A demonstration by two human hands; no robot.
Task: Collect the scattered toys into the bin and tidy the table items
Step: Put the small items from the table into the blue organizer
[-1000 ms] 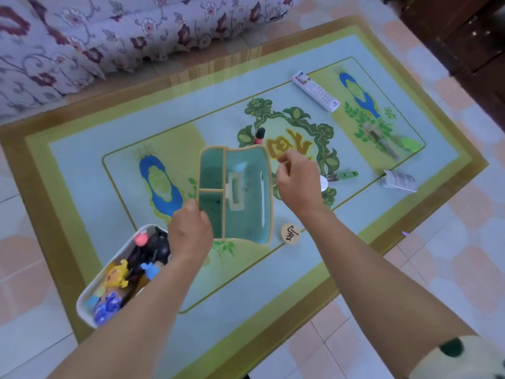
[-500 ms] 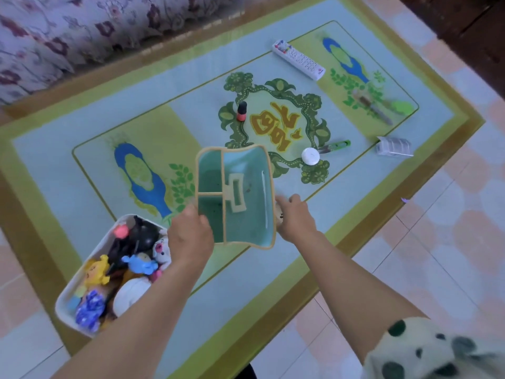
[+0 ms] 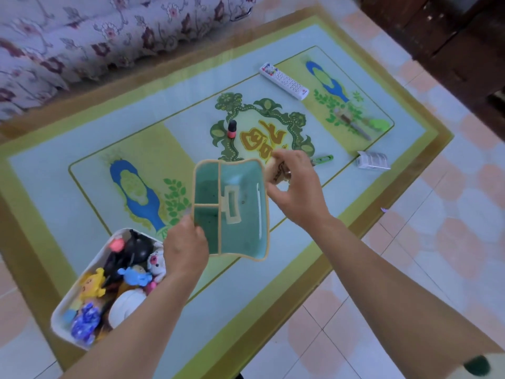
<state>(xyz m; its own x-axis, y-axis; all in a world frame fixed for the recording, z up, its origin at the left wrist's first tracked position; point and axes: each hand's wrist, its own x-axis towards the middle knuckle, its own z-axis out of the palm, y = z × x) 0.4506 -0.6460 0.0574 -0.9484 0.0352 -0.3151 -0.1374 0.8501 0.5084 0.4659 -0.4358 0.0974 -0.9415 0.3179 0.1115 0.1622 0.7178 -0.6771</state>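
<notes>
Now the right hand (image 3: 293,187) is raised beside the right edge of the organizer (image 3: 232,209), pinching a round wooden disc (image 3: 276,170) between thumb and fingertips; a second ago that disc lay on the counter (image 3: 273,269) near the organizer's near-right corner, and half a second ago the hand was down at that spot, so the disc has just been picked up. The left hand (image 3: 185,244) still grips the organizer by its near-left corner, fingers closed on the rim, holding the green, three-compartment tray tilted above the counter; all its compartments look empty. I judge the disc is about to be dropped into the large right compartment, which would make it the first small item sorted. The toy bin (image 3: 82,291) sits at the near-left corner of the counter, just left of the left forearm, already crowded with toys, so the toy part of the task looks largely done. Further out, still loose on the counter: a small red bottle (image 3: 231,129) beyond the organizer, a green pen-like item (image 3: 323,159) just past the right hand, a silver packet (image 3: 373,160) near the right edge, a remote (image 3: 284,81) at the far side, and a brush-like tool (image 3: 355,125) with a green end. A white cap seen earlier by the green item is now hidden behind the right hand or gone; I cannot tell which.
</notes>
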